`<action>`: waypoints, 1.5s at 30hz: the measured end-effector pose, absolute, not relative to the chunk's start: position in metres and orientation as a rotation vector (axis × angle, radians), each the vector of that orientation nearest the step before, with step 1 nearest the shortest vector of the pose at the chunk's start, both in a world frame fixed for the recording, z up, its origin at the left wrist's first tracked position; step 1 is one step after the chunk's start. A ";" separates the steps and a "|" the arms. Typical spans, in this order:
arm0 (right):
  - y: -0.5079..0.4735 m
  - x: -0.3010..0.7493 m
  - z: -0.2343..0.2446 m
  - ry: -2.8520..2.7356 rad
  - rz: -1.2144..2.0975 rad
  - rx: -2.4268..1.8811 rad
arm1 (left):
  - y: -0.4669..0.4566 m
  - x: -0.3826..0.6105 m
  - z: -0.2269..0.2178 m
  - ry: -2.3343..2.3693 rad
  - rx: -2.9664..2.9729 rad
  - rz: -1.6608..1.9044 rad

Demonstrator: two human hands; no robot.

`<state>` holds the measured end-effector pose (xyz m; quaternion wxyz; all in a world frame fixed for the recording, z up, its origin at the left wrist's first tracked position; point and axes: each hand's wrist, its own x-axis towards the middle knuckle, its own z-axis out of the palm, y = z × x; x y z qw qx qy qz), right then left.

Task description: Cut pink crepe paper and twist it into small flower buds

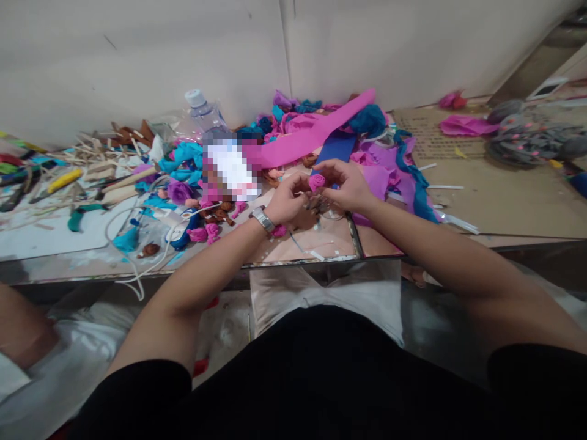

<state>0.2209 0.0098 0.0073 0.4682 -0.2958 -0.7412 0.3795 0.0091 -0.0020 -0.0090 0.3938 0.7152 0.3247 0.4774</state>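
A small pink crepe-paper rose (316, 182) is pinched between both hands over the table's front part. My left hand (290, 198), with a metal watch on the wrist, has its thumb and fingertips closed at the rose's left side. From the other side, my right hand (347, 185) closes its thumb and forefinger on the same rose. A long pink crepe-paper strip (293, 146) lies behind the hands, with a dark blue paper piece (337, 150) beside it. Under the hands, the tabletop (293, 244) carries small white scraps; part of what lies there is hidden.
Crumpled purple paper (380, 159) lies right of the hands. To the left are a clear bottle (204, 113), a white cable (137, 260), wooden sticks (105, 150) and a yellow-handled tool (64, 181). Cardboard (504, 201) covers the right side. Another person's arm (22, 324) shows lower left.
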 end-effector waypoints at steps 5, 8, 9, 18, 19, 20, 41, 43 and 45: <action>0.009 0.224 0.010 -1.919 0.661 -0.796 | -0.004 0.003 0.002 0.846 1.855 1.311; 0.008 0.225 0.016 -1.950 0.605 -0.817 | -0.012 -0.001 0.016 0.869 1.935 1.362; 0.007 0.225 0.018 -1.962 0.594 -0.816 | -0.016 -0.001 0.022 0.878 1.982 1.369; -0.001 0.215 0.027 -2.076 0.681 -0.618 | -0.053 0.017 0.069 0.505 2.623 1.040; -0.002 0.216 0.028 -2.081 0.683 -0.596 | -0.057 0.018 0.072 0.479 2.692 1.033; -0.002 0.217 0.029 -2.079 0.685 -0.583 | -0.061 0.018 0.074 0.458 2.764 1.014; 0.006 0.007 0.043 -2.863 0.202 -0.338 | -0.137 0.109 -0.017 -0.188 2.810 -0.072; 0.008 0.002 0.043 -2.839 0.226 -0.344 | -0.132 0.110 -0.013 -0.167 2.806 -0.092; 0.012 0.004 0.047 -2.783 0.306 -0.341 | -0.127 0.112 -0.009 -0.013 2.853 -0.091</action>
